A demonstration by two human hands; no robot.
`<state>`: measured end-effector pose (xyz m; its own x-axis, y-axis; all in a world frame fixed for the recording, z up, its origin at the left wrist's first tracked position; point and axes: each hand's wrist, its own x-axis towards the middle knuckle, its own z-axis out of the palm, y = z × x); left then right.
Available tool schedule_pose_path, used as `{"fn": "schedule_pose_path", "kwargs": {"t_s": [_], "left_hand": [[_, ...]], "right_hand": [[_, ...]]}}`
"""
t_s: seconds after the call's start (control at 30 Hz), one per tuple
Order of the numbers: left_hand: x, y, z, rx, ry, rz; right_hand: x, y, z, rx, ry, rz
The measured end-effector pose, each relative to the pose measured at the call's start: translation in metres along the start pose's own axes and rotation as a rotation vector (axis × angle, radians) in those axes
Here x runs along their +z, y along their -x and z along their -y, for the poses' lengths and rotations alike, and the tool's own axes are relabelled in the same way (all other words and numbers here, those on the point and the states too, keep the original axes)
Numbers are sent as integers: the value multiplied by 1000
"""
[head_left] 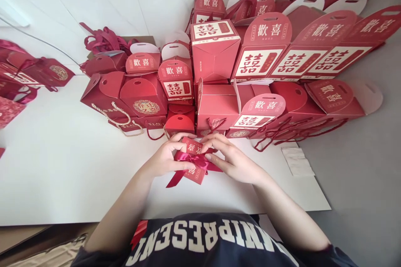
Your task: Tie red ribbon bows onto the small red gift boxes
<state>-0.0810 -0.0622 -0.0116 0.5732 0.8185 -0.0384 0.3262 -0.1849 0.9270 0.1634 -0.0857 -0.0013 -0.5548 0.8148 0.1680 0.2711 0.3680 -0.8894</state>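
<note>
A small red gift box with gold lettering sits between my hands just above the white table. A dark red satin ribbon crosses the box, with loose tails hanging to the lower left. My left hand curls around the box's left side, fingers pinched on the ribbon. My right hand presses from the right, fingertips on the ribbon at the box's middle.
Several red paper gift boxes with handles and white labels are stacked along the table's far side and onto the grey floor at right. A heap of red ribbons lies at the back left. Small red bags sit at far left.
</note>
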Motion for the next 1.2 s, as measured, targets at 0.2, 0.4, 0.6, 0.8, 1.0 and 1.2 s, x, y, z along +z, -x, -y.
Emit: {"fn": "schedule_pose_path", "kwargs": {"t_s": [0.2, 0.4, 0.6, 0.8, 1.0, 1.2], "left_hand": [[-1, 1, 2, -14, -10, -3], [-1, 3, 3, -21, -7, -13], [-2, 6, 13, -23, 119, -25], [7, 7, 26, -14, 329, -87], [15, 9, 35, -73, 588, -151], [8, 9, 29, -47, 452, -116]], "right_hand": [[0, -11, -11, 2, -65, 83], [1, -16, -20, -13, -252, 188], [8, -17, -35, -5, -403, 178], [11, -17, -42, -13, -439, 168], [14, -18, -51, 45, -549, 211], [9, -19, -43, 3, -472, 139]]}}
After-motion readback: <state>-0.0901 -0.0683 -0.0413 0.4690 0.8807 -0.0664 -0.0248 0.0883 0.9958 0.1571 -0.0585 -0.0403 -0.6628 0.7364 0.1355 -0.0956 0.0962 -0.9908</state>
